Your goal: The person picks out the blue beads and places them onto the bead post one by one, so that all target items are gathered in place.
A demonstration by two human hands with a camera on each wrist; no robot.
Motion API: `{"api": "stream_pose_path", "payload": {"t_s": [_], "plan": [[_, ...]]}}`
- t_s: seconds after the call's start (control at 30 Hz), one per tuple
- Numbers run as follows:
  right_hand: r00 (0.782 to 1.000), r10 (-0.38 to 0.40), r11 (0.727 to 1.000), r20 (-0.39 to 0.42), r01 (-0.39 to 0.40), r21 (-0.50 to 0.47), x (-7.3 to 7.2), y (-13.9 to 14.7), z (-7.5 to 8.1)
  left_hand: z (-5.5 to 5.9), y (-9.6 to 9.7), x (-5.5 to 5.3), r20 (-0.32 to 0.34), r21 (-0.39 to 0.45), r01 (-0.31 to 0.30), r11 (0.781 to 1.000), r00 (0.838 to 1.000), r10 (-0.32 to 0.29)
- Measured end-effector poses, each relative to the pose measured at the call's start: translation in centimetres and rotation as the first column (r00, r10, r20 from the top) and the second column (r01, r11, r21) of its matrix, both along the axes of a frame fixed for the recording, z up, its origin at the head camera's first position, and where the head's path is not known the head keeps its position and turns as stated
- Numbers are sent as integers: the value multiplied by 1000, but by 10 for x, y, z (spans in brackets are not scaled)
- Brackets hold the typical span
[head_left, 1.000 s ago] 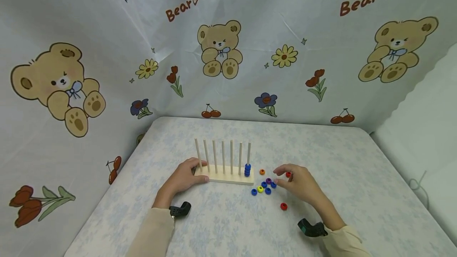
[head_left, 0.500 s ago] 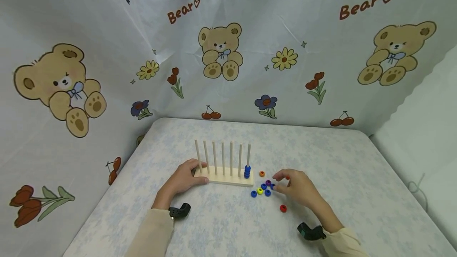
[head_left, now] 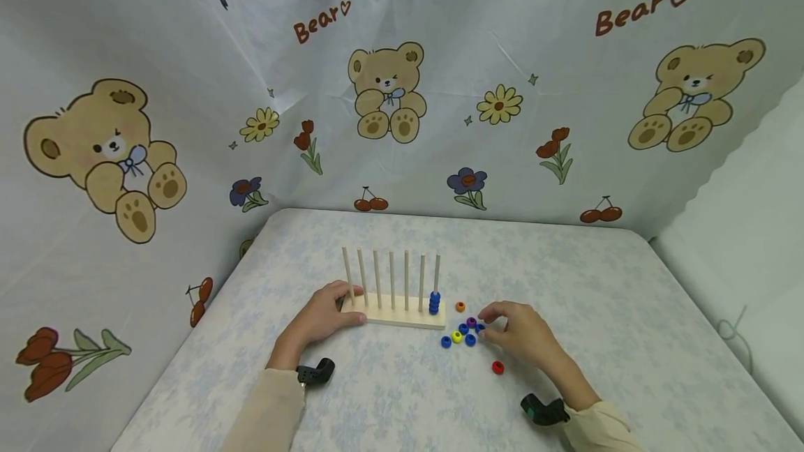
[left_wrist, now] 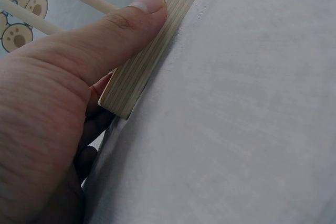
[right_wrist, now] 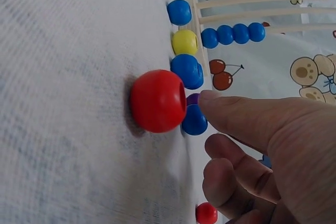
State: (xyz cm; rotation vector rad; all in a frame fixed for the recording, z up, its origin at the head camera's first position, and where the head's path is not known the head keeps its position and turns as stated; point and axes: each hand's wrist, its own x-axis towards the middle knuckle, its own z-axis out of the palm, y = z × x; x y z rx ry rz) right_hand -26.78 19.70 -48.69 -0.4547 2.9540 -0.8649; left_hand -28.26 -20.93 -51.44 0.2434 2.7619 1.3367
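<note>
My left hand (head_left: pixel 323 311) grips the left end of a wooden bead rack (head_left: pixel 402 314), thumb along its front edge. In the left wrist view the thumb (left_wrist: pixel 126 27) presses the base (left_wrist: pixel 152 51). Upright pegs rise from the rack, and several blue beads (head_left: pixel 435 303) are stacked on its rightmost peg. My right hand (head_left: pixel 520 332) hovers at the loose beads, thumb and index finger apart around a blue bead (head_left: pixel 480 328). In the right wrist view the thumb tip overlaps the purple bead (right_wrist: pixel 192 99), just above that blue bead (right_wrist: pixel 195 121); the index fingertip is hidden there.
Beside the rack lie an orange bead (head_left: pixel 460 307), a yellow bead (head_left: pixel 456 336) and more blue beads (head_left: pixel 446 342). One red bead (head_left: pixel 497 367) sits nearer me; another red bead (right_wrist: pixel 206 213) shows below my fingers in the right wrist view. A bear-print sheet (head_left: pixel 427 159) hangs behind the table.
My right hand has moved slightly down and left toward the blue bead, now covering the far red bead in the head view. My left hand keeps its grip on the rack.
</note>
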Motion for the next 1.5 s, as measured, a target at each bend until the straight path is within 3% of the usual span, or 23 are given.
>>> {"api": "stream_pose_path", "payload": {"t_s": [0.3, 1.5], "plan": [[999, -26, 999, 36, 25, 25, -1, -3, -3, 0, 0, -1, -6, 3, 5, 1000, 1000, -5], [1000, -19, 999, 8, 19, 48, 2, -9, -6, -2, -1, -1, -19, -10, 5, 1000, 1000, -5]]}}
